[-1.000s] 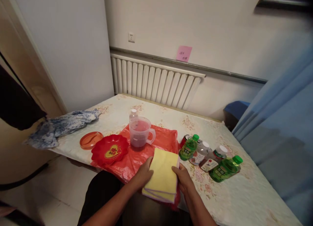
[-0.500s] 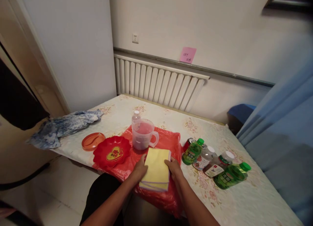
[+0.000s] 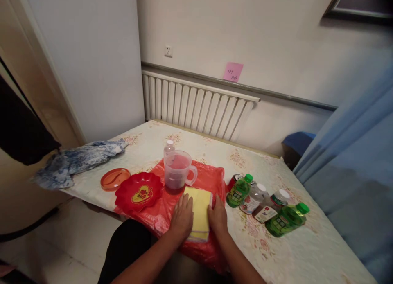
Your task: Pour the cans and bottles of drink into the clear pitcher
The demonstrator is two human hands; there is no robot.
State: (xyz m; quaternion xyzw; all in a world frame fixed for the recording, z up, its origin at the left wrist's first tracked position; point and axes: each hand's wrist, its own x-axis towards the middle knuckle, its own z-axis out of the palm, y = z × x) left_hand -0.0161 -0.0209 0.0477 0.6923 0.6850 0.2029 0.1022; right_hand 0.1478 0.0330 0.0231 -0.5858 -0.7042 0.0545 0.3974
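A folded yellow cloth (image 3: 201, 208) with a purple-stitched edge lies on a red plastic bag (image 3: 208, 175) at the table's front. My left hand (image 3: 183, 216) rests flat over the cloth's left side, fingers stretched forward. At the right edge, my right hand (image 3: 218, 215) grips the cloth, thumb on top; its other fingertips are partly hidden. Just behind the cloth stands a clear measuring jug (image 3: 178, 173) with dark contents low inside, its handle to the right. A small clear bottle (image 3: 169, 147) with a white cap is behind the jug.
Left of the bag are a scalloped red plate (image 3: 127, 194) and an orange lid (image 3: 115, 179). A blue-patterned cloth (image 3: 82, 159) hangs over the left edge. Several drink bottles, including a green-capped bottle (image 3: 285, 220), and a red can (image 3: 233, 181) stand at right.
My left hand has moved from the cloth's left edge onto its top and flattened out. My right hand has slid slightly down along the right edge. The view has shifted a little.
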